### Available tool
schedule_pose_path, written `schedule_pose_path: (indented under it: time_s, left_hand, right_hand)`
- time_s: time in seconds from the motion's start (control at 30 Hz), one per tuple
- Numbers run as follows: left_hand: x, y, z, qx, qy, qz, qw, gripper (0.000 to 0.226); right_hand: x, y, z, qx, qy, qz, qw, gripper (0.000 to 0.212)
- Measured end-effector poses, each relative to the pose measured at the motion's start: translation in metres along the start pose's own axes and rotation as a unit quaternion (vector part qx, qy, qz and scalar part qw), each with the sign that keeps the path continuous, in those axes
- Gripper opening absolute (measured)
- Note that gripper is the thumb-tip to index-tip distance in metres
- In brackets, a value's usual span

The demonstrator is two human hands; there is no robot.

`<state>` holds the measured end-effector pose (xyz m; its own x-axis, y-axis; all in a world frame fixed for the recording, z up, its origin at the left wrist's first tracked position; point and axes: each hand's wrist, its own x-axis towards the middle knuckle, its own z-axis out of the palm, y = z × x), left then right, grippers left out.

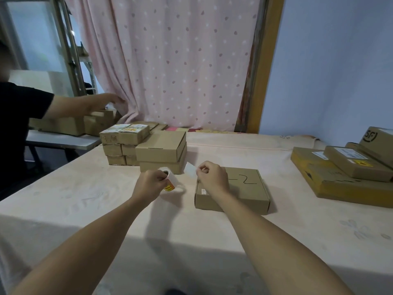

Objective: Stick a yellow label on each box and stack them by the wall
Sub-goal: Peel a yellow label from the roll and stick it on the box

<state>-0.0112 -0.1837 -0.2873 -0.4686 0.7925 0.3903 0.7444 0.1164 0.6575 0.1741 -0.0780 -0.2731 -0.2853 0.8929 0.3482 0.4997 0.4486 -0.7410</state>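
Note:
A flat cardboard box (244,188) marked "-2" in black pen lies on the table in front of me. My left hand (152,182) grips a roll of yellow labels (169,184) just left of the box. My right hand (212,177) hovers over the box's near left corner and pinches a pale strip (190,169) pulled from the roll. Behind the roll stand two stacked plain boxes (161,152) and, to their left, a pile of small boxes (122,143) with yellow labels on top.
At the right edge lies a stack of bigger brown parcels (348,173), one bearing a yellow label. Another person (23,116) at the left reaches over boxes on a side table. A pink curtain (170,60) and a blue wall (329,71) close the back.

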Motion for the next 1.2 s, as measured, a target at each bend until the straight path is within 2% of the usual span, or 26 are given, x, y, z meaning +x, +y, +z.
schedule_pose_path:
  time_s: [0.27, 0.57, 0.67, 0.87, 1.03, 1.2]
  left_hand:
    - [-0.007, -0.006, 0.014, 0.156, -0.048, 0.021, 0.986, 0.011]
    - [-0.002, -0.011, 0.015, 0.24, -0.07, 0.116, 0.961, 0.012]
    - [0.002, -0.011, 0.015, 0.219, -0.044, 0.135, 0.965, 0.018]
    - [0.009, 0.016, 0.024, 0.121, 0.0, 0.105, 0.987, 0.01]
    - [0.016, 0.065, 0.049, -0.001, -0.023, 0.085, 0.996, 0.016]
    - [0.018, 0.104, 0.091, -0.044, -0.063, 0.104, 0.992, 0.011]
  right_hand:
    - [0.003, 0.014, -0.017, 0.107, 0.024, 0.056, 0.992, 0.003]
    - [0.004, 0.022, -0.021, 0.151, 0.028, 0.073, 0.985, 0.008]
    - [0.003, 0.022, -0.025, 0.158, 0.032, 0.076, 0.984, 0.003]
    - [0.002, 0.03, -0.042, 0.155, 0.007, 0.077, 0.985, 0.019]
    - [0.005, 0.043, -0.062, 0.143, 0.004, 0.075, 0.987, 0.016]
    - [0.007, 0.067, -0.094, 0.107, 0.016, 0.073, 0.991, 0.019]
